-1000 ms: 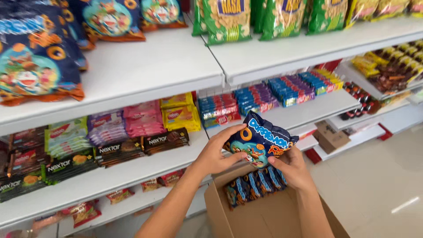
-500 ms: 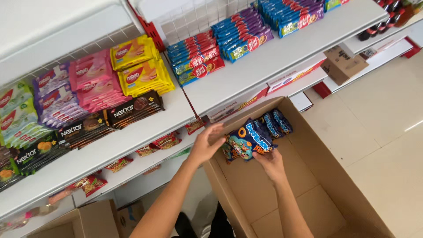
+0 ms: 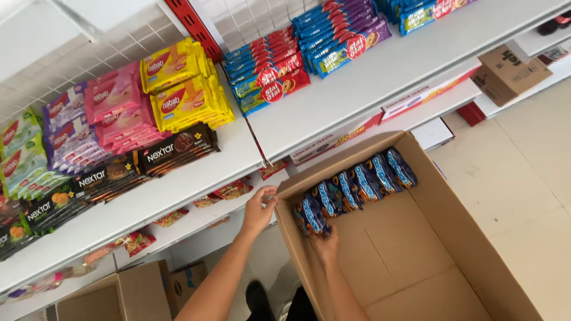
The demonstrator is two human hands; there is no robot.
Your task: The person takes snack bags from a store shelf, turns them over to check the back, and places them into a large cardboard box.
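White metal shelving (image 3: 380,89) fills the upper half of your view, its boards carrying rows of snack packs: yellow wafer packs (image 3: 184,89), pink ones (image 3: 116,107) beside them, dark biscuit packs (image 3: 172,148) in front, and red-and-blue packs (image 3: 279,71) further right. Below it, your big brown cardboard box (image 3: 452,261) stands open on the pale floor (image 3: 529,172), its near corner tucked just beside the lower shelf edge. Most of the box bottom is bare (only the far wall has stock against it). There a row of blue snack bags (image 3: 357,184) stands upright, leaning side by side along that wall. Your right hand (image 3: 326,241) is down inside the box at the left end of the row, fingers closed around the endmost blue bag (image 3: 310,215). Your left hand (image 3: 259,209) sits outside the box, pinched on the top edge of the left wall at its corner. The two hands are near each other, with the box wall between them. A smaller cardboard box (image 3: 119,294) sits at the lower left, and another (image 3: 511,71) rests on a low shelf at the upper right.
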